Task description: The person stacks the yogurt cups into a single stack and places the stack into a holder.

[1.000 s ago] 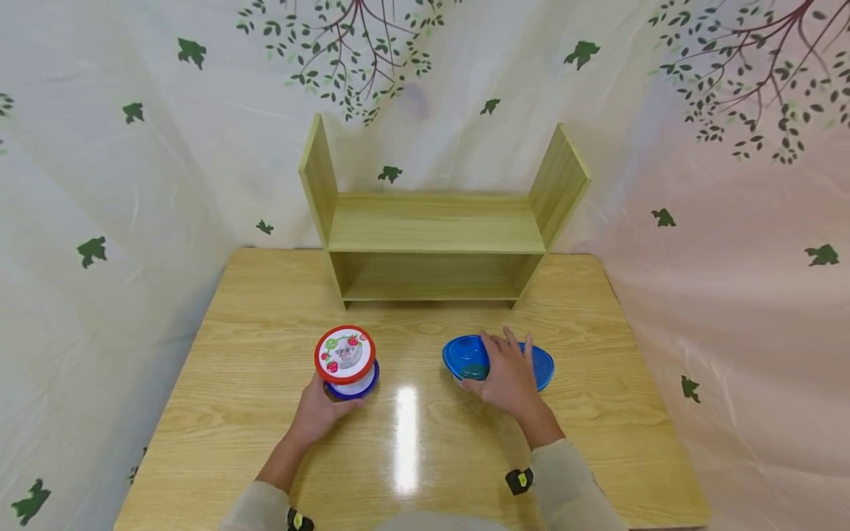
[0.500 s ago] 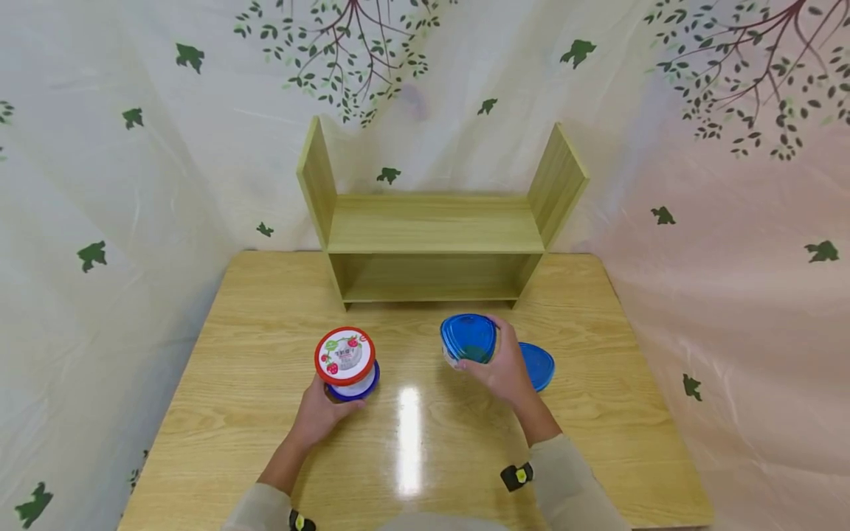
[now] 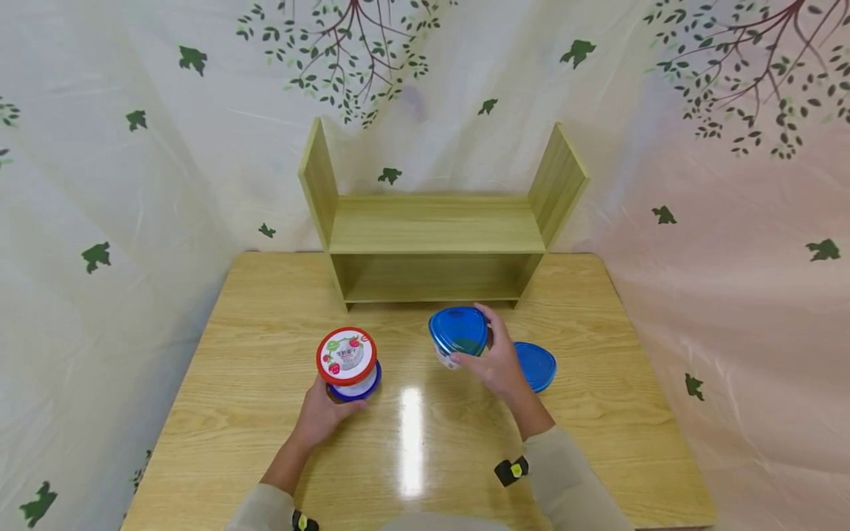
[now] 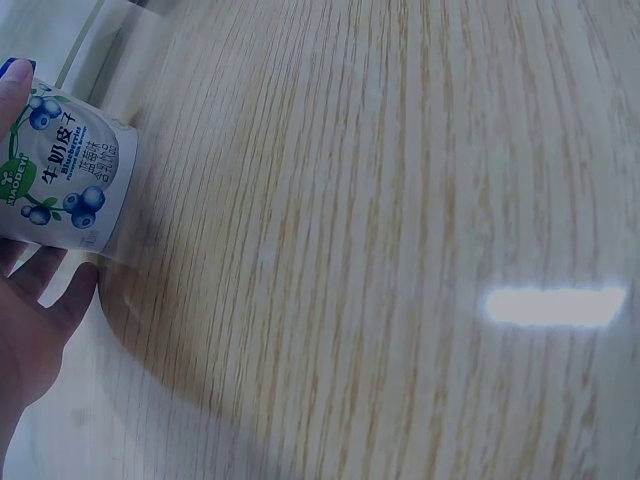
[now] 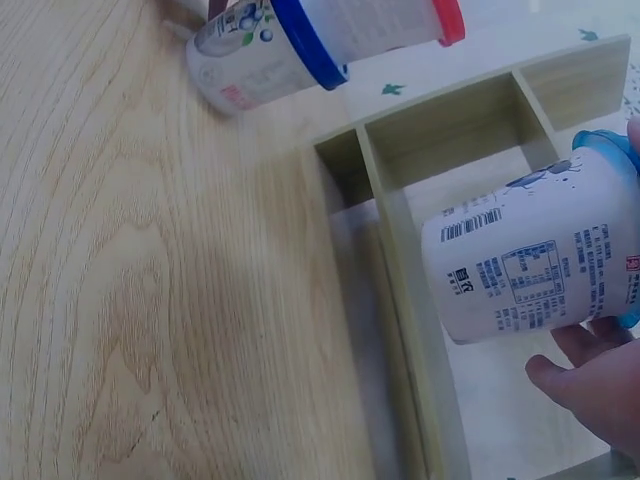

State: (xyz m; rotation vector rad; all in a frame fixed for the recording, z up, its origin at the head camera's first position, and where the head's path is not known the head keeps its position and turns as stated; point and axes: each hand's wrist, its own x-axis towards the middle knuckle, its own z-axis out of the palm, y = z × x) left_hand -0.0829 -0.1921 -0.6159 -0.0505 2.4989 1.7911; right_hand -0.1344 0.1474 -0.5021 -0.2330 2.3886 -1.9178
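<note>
In the head view my left hand (image 3: 320, 414) grips the lower tub (image 3: 357, 391), which has a dark blue rim. A red-lidded tub (image 3: 347, 355) with strawberries on its lid is stacked on top. Blueberries decorate the lower tub (image 4: 70, 170) in the left wrist view. My right hand (image 3: 501, 363) holds a white tub with a bright blue, rounded-triangular lid (image 3: 458, 330), thumb on the near side and fingers on the far side. Its printed side (image 5: 530, 255) faces the right wrist camera. A second blue-lidded tub (image 3: 535, 366) stands right of this hand.
A two-level wooden shelf (image 3: 437, 225) with raised side panels stands at the back of the wooden table (image 3: 265, 324). Behind and beside the table hangs a pale cloth (image 3: 425, 88) printed with branches and leaves.
My right hand has lifted one blue-lidded tub away from its neighbour and carried it slightly left and toward the shelf. The left hand stays at the stacked tubs, with almost no movement.
</note>
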